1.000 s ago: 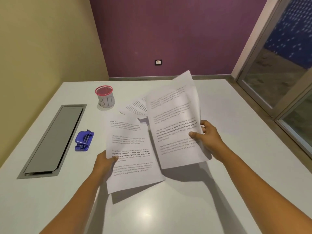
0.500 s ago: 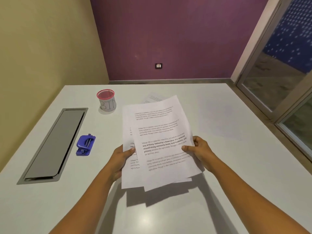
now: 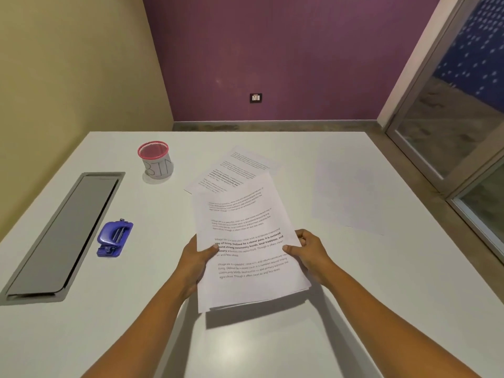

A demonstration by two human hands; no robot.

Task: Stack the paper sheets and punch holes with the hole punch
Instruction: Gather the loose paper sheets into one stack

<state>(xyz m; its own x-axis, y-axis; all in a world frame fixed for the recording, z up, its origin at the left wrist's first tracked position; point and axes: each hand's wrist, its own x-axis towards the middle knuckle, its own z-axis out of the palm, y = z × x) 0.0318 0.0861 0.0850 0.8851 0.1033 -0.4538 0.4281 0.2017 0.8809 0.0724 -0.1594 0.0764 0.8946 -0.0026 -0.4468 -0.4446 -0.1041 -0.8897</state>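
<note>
I hold a small stack of printed paper sheets (image 3: 245, 222) above the white table (image 3: 272, 345), roughly squared up. My left hand (image 3: 195, 261) grips its left edge with the thumb on top. My right hand (image 3: 308, 251) grips the right edge the same way. Two more printed sheets (image 3: 234, 170) lie flat on the table just beyond the stack, partly hidden by it. A blank white sheet (image 3: 346, 195) lies to the right. The blue hole punch (image 3: 114, 237) sits on the table to the left of my left hand.
A cup with a pink mesh rim marked BIN (image 3: 156, 162) stands at the back left. A long grey cable hatch (image 3: 65, 233) is set into the table along the left side. Glass doors (image 3: 463, 118) are on the right.
The two separately held sheets have been brought together into one stack, now gripped at both side edges and better aligned. The stack has lowered slightly, which uncovers the sheets lying behind it.
</note>
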